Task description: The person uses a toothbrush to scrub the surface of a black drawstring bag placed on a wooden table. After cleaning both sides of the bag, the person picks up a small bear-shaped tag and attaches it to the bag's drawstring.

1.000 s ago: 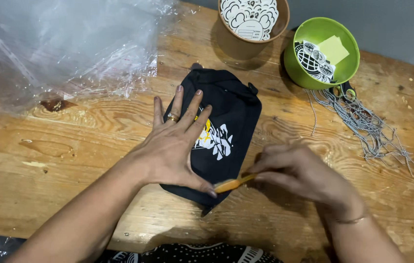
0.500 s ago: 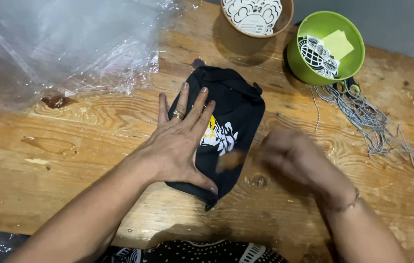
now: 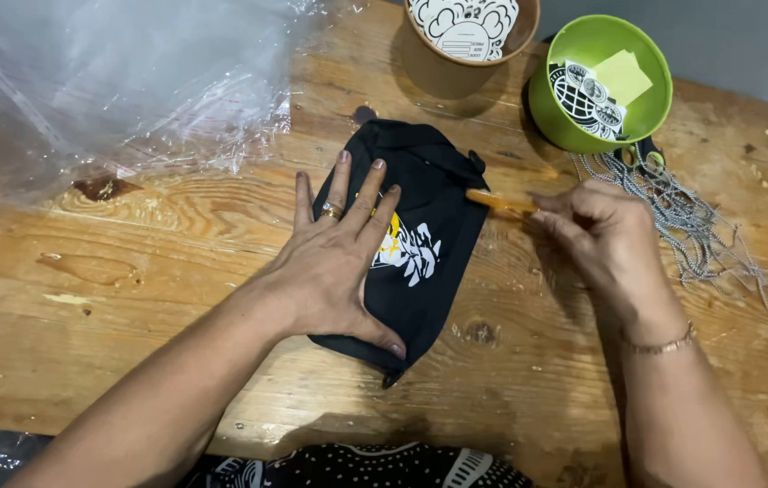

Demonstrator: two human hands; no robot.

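A black fabric pouch [image 3: 434, 194] with a white and yellow print lies flat on the wooden table [image 3: 149, 262]. My left hand [image 3: 334, 262] presses flat on its left half, fingers spread, a ring on one finger. My right hand [image 3: 605, 235] grips a thin orange stick [image 3: 497, 201] whose tip touches the pouch's upper right edge.
A crumpled clear plastic sheet [image 3: 104, 86] covers the back left. A brown paper cup [image 3: 456, 45] of stickers and a green bowl [image 3: 605, 122] of stickers stand at the back. Several metal ball chains [image 3: 691, 226] lie at the right.
My right hand has carried the orange stick from the pouch's lower right edge up along the side to its upper right edge. My left hand stays pressed on the pouch.
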